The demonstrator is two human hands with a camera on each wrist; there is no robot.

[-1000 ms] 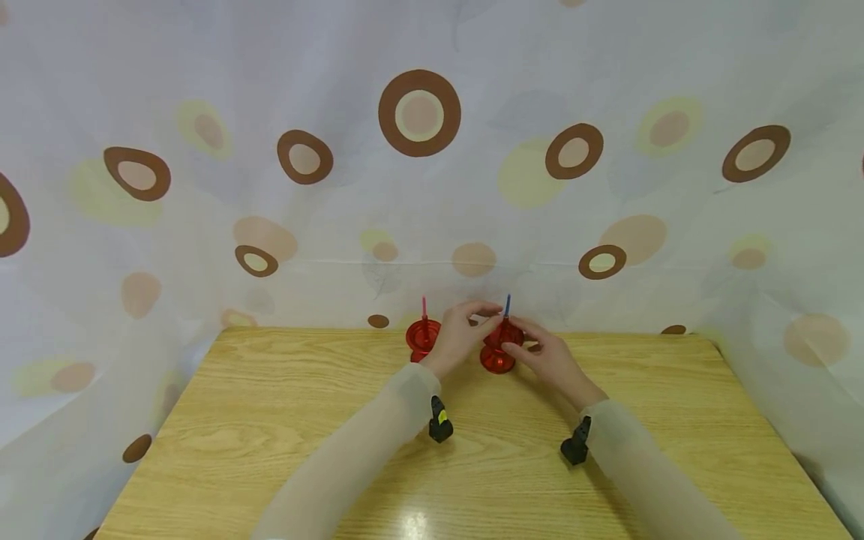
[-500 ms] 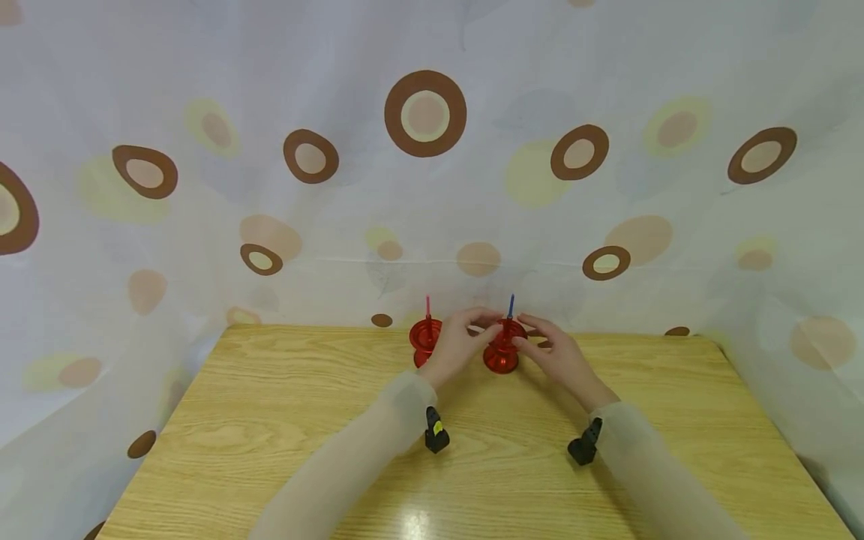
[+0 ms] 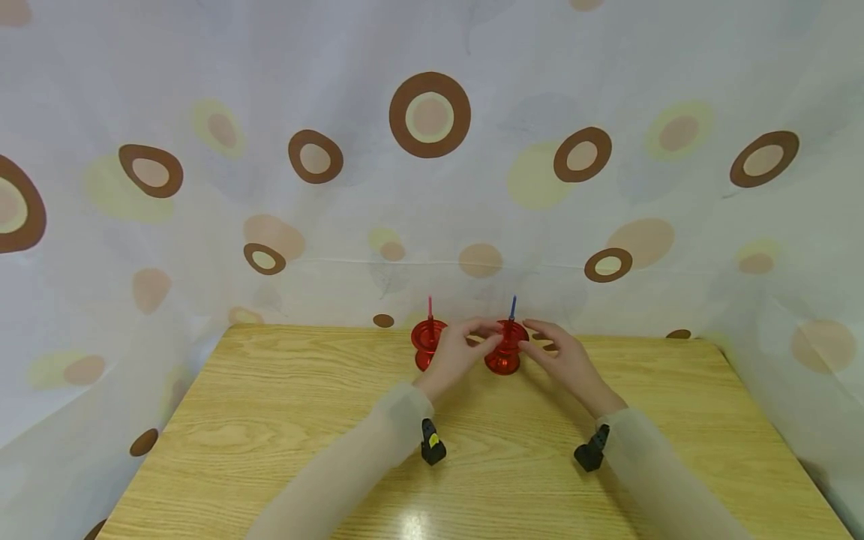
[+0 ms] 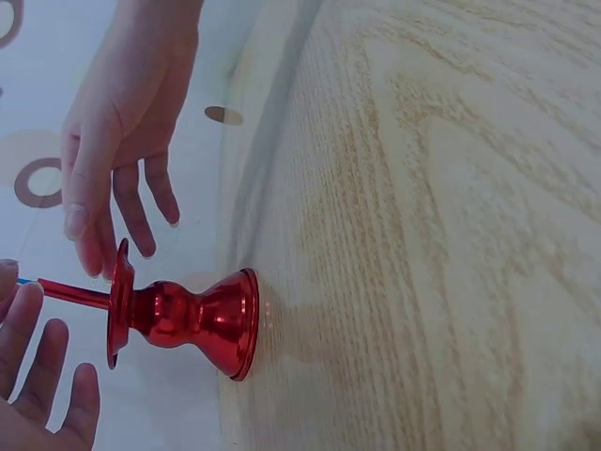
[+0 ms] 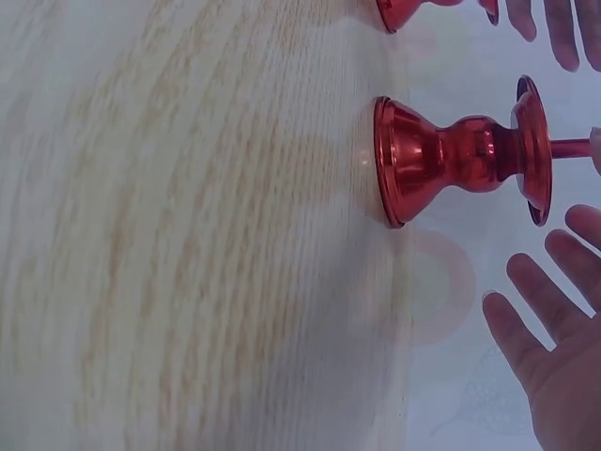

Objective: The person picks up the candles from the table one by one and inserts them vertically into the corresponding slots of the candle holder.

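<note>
A red metallic candlestick (image 3: 502,364) with a blue candle (image 3: 513,306) stands upright on the table. My left hand (image 3: 460,351) is on its left, fingers extended and slightly bent, holding nothing. On the other side my right hand (image 3: 565,358) spreads its fingers, with thumb and forefinger near the dish. In the left wrist view a left fingertip overlaps the candle's end; I cannot tell if it touches. Left of these stands a second red candlestick (image 3: 425,358) with a pink candle (image 3: 430,307), its base partly hidden by my left hand.
The wooden table (image 3: 270,420) ends at the back against a white sheet (image 3: 364,187) with brown and yellow spots. The sheet also rises at both sides. Both candlesticks stand close to the back edge.
Both hands have eased slightly down and apart from around the blue candle. The candlestick stays upright in its place. The head view has shifted a little.
</note>
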